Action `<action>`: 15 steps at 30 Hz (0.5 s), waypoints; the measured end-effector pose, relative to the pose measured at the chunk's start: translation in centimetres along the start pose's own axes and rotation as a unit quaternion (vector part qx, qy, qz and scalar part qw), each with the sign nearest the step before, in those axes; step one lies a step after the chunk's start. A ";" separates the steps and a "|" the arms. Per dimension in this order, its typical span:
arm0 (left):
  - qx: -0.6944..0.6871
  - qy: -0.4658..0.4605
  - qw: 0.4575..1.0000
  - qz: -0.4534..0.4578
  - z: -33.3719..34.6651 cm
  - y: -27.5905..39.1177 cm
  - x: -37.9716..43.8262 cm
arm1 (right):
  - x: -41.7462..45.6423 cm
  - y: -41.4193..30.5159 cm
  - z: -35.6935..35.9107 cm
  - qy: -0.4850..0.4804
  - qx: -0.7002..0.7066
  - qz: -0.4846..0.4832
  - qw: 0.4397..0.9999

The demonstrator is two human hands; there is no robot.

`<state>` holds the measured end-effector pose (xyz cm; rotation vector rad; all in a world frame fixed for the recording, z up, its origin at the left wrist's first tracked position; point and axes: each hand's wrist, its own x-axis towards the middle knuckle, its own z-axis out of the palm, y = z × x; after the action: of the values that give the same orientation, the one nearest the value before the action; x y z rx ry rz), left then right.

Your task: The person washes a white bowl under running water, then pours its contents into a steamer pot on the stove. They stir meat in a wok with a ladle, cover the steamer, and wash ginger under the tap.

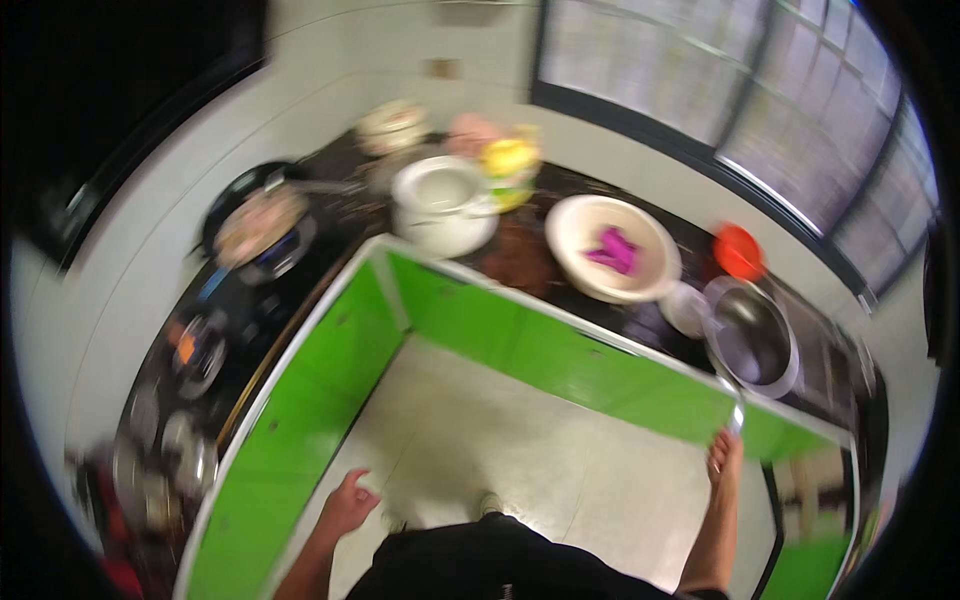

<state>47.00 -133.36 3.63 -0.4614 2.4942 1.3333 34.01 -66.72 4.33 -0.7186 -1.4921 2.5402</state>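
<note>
My right hand [722, 456] grips a shiny metal-handled utensil [736, 416] at the front edge of the counter. The utensil's far end blurs beside a wide metal bowl [752, 337], so I cannot tell what kind it is. My left hand [349, 506] hangs over the floor near the green cabinet doors, holding nothing, its fingers loosely curled and thumb apart. Ahead on the dark counter sits a large cream basin [562, 232] with a purple cloth-like item [616, 251] in it. A small whitish bowl [682, 309] stands between the basin and the metal bowl.
A wok [259, 217] with pale food rests on the stove at left. White pots [442, 202], a yellow item [510, 157] and a red-orange container [738, 251] line the back. Glass lids [187, 454] lie at lower left. Green cabinets [315, 382] border the tiled floor.
</note>
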 end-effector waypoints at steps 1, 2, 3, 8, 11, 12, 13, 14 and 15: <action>0.050 -0.004 0.999 -0.016 0.0 1.7 -0.1 | 1.2 0.1 -1.1 0.033 0.041 0.006 0.999; 0.058 -0.003 0.998 -0.020 -0.3 1.9 -0.1 | 2.4 0.6 -3.3 -0.027 0.113 -0.021 0.993; 0.068 0.002 0.997 -0.030 -0.5 2.0 -0.8 | 2.9 0.5 -2.2 -0.004 0.097 -0.011 0.995; 0.072 0.061 0.990 -0.102 -1.3 0.9 -3.3 | 9.9 1.2 -4.3 -0.043 0.068 0.033 0.996; 0.078 0.073 0.986 -0.128 -1.8 0.3 -5.3 | 11.9 2.9 -0.5 0.002 0.003 0.033 0.999; 0.071 0.075 0.984 -0.146 -1.8 0.2 -5.7 | 12.4 3.5 0.6 0.012 -0.016 0.033 0.999; 0.068 0.076 0.982 -0.158 -1.9 -0.1 -6.3 | 13.0 4.3 1.8 0.020 -0.039 0.029 0.999; 0.066 0.078 0.980 -0.169 -2.1 -0.3 -6.9 | 13.3 5.1 2.7 0.030 -0.062 0.029 0.997; 0.059 0.082 0.979 -0.176 -2.2 -0.7 -7.2 | 13.7 5.9 3.6 0.037 -0.083 0.021 0.996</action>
<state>53.64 -134.49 7.00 -0.9688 2.4490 1.0407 21.12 -68.19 -3.88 -0.8655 -1.6958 2.4103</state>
